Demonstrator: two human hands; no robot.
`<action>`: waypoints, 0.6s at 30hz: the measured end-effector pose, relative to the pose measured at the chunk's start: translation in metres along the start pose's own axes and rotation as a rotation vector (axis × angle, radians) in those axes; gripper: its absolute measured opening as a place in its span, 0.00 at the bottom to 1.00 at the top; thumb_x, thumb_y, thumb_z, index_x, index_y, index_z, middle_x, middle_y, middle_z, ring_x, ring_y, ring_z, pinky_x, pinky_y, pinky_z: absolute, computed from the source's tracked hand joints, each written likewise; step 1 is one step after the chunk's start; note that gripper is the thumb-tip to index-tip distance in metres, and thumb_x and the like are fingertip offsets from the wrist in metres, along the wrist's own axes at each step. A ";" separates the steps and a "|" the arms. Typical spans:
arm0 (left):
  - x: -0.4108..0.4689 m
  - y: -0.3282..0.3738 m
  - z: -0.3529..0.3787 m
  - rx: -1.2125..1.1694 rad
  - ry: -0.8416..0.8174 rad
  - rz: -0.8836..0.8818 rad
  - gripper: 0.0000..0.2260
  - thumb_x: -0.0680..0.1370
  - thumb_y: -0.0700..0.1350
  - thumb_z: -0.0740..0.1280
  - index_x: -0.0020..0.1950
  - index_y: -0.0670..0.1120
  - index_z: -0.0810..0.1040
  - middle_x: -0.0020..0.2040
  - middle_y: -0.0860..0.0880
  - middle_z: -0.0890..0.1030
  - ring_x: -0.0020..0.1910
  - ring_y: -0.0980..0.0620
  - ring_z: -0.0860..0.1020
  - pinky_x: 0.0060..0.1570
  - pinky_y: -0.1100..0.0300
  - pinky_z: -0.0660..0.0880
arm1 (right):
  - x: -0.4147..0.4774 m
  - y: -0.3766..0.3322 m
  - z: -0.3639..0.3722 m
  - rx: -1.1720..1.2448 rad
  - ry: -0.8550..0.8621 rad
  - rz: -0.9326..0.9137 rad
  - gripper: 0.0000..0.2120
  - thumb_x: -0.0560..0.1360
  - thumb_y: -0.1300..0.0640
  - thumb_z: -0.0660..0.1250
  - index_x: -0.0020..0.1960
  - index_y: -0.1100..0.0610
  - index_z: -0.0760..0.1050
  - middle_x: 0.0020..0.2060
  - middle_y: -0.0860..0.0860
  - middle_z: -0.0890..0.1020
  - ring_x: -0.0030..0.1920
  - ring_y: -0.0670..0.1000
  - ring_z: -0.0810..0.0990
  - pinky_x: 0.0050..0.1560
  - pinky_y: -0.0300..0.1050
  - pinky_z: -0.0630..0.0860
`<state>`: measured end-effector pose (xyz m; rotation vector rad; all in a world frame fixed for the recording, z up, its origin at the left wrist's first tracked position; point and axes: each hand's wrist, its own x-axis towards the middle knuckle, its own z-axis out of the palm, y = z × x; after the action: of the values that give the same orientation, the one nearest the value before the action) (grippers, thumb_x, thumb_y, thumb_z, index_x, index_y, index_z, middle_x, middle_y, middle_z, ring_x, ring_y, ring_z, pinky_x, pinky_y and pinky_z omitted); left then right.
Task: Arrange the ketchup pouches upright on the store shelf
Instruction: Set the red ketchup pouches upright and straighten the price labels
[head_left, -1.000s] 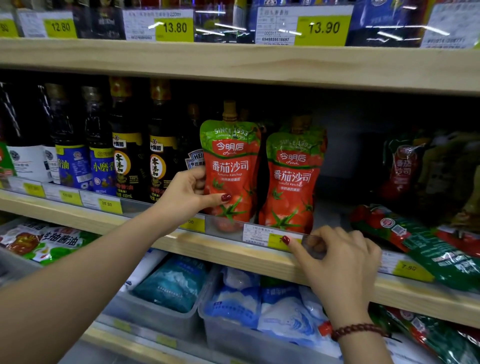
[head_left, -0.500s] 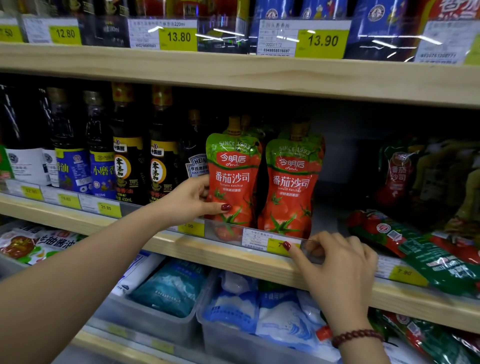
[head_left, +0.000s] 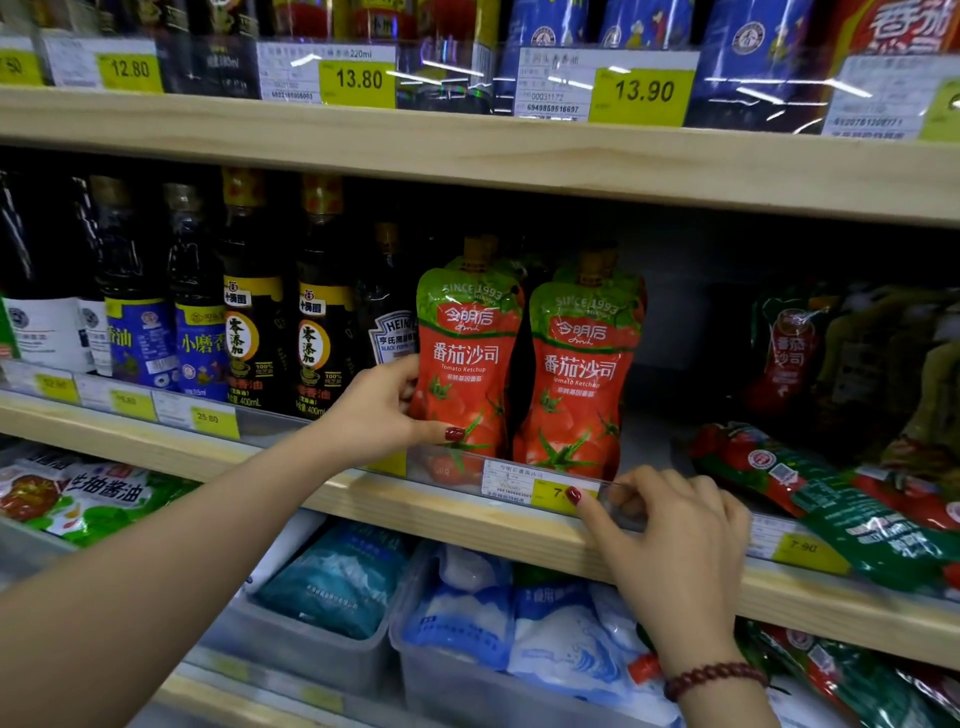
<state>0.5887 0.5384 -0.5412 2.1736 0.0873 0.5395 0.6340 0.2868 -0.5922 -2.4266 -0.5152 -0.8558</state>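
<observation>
On the middle shelf (head_left: 441, 514), just behind the clear price rail (head_left: 441, 467): two ketchup pouches upright and side by side, the left pouch (head_left: 470, 358) and the right pouch (head_left: 579, 374), caps up, close enough at the shoulders to touch or nearly so. Against a second ago, little shift in the pair: tops now closer to level, the left one no longer riding above its neighbour, though part of that likely down to the head camera coming nearer. Suggests, as a judgement, the standing-up of these two about finished, with only a last squaring left. With the left hand (head_left: 382, 410), grips the left pouch low on its left edge: thumb across the front near the printed tomato, fingers (head_left: 402, 371) curled round behind, narrow and closed on the pouch. With the right hand (head_left: 670, 540), holds the price rail just right of the right pouch, clear of the pouch itself: fingers (head_left: 631, 501) hooked over the strip's top edge, thumb pressed to its front by the yellow price tag (head_left: 553, 491), a light pinch. Farther right on the same shelf, more pouches (head_left: 831, 514) lying flat and overhanging the edge, well apart from the upright pair and not yet stood up, so probably plenty of the task left. To the left, dark sauce bottles (head_left: 254, 322) just beside the left hand.
</observation>
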 end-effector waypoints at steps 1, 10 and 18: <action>0.001 0.001 0.001 0.002 0.010 -0.001 0.22 0.66 0.39 0.77 0.56 0.52 0.74 0.45 0.58 0.80 0.44 0.62 0.79 0.45 0.67 0.76 | 0.000 0.000 0.000 -0.002 0.001 0.000 0.13 0.66 0.40 0.69 0.35 0.48 0.73 0.31 0.44 0.76 0.39 0.50 0.70 0.50 0.46 0.60; 0.006 0.001 0.008 0.050 0.087 -0.006 0.22 0.66 0.39 0.77 0.51 0.57 0.74 0.42 0.63 0.78 0.40 0.67 0.77 0.38 0.72 0.73 | 0.000 0.001 0.002 0.010 0.015 0.002 0.13 0.66 0.41 0.70 0.34 0.49 0.72 0.30 0.44 0.75 0.39 0.50 0.70 0.50 0.47 0.60; 0.013 -0.007 0.009 0.147 0.172 -0.015 0.22 0.65 0.41 0.77 0.56 0.52 0.75 0.46 0.55 0.80 0.45 0.56 0.79 0.46 0.62 0.73 | -0.001 0.001 0.002 0.040 0.023 0.003 0.13 0.66 0.41 0.69 0.33 0.49 0.72 0.31 0.45 0.76 0.40 0.51 0.71 0.50 0.47 0.60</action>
<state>0.6049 0.5389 -0.5466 2.2623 0.2431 0.7308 0.6350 0.2872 -0.5942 -2.3781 -0.5154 -0.8629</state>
